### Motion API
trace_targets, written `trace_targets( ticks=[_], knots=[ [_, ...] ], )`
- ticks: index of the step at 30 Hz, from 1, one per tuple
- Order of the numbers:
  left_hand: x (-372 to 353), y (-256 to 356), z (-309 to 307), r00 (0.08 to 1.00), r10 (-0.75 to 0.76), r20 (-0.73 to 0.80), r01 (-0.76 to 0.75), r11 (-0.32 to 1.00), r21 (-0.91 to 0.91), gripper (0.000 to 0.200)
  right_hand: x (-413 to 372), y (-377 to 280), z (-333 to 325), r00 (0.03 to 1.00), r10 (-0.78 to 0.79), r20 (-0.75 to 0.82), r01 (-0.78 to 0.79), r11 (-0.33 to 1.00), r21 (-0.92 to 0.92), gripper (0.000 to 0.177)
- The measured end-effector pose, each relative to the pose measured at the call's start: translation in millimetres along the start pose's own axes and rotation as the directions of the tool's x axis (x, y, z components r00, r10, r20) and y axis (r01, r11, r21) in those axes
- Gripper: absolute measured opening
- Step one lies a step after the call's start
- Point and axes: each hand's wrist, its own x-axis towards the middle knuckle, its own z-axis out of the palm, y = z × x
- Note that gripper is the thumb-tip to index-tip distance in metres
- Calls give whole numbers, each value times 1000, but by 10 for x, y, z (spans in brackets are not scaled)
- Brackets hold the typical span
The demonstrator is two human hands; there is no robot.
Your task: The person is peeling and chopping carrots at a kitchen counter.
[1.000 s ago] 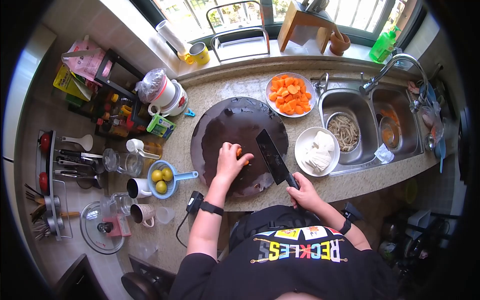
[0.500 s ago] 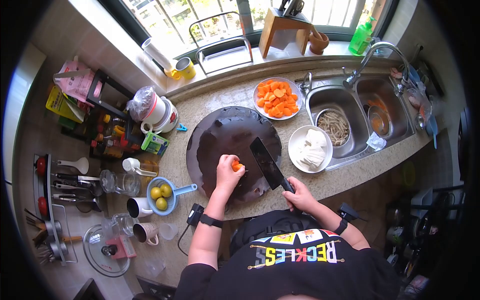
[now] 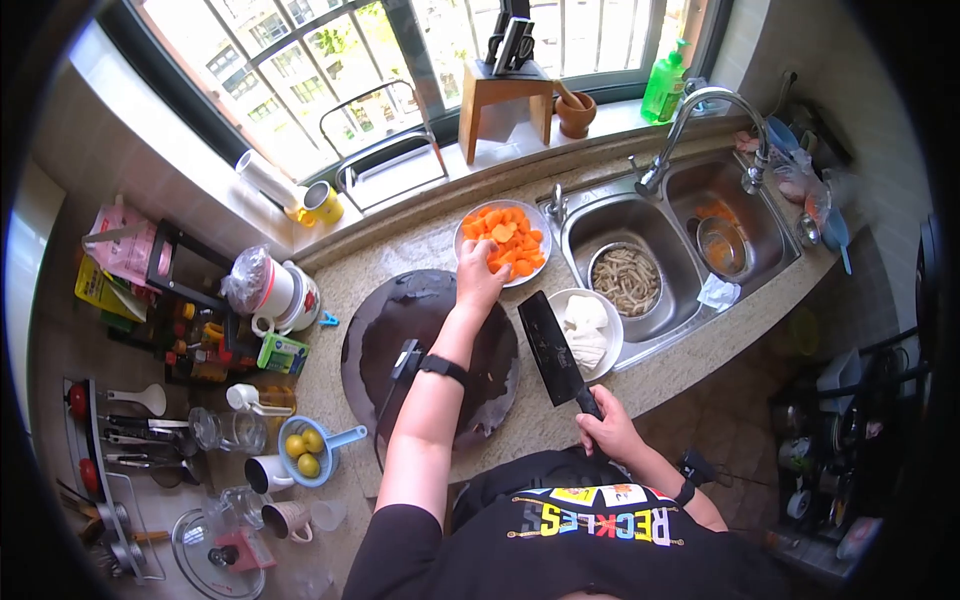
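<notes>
Surface: speckled stone desk [image 3: 672,362] below a barred window [image 3: 300,60], with a double steel sink [image 3: 590,226] set into its right part.
Left hand [image 3: 482,280]: fingers partly bent, reaching down at the near left side of the heap of orange carrot pieces [image 3: 516,240]; cannot tell whether they grip a piece.
Carrot location: on a round white plate [image 3: 510,281], beyond the board.
Right hand [image 3: 611,431]: fingers closed around the handle of a black broad-bladed cleaver [image 3: 549,345].
Blade: held over the desk, between board and white bowl, overlapping the bowl's left edge in view.
Board: large round dark board [image 3: 400,325]; left forearm crosses above it.
White bowl [image 3: 613,338]: round, holding pale white food [image 3: 586,325], near the sink.
Sink, left basin: metal bowl of pale strips [image 3: 627,280].
Board's left: blue plastic strainer [image 3: 327,466] with yellow-green fruits [image 3: 303,443].
</notes>
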Motion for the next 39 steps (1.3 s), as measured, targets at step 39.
trace_targets(
  ticks=[39],
  knots=[
    [-2202,-321,-1619,675,-706,214,244,-61,-968,17,1355,530,1281,983,50,176,138,428,-893,45]
  ],
)
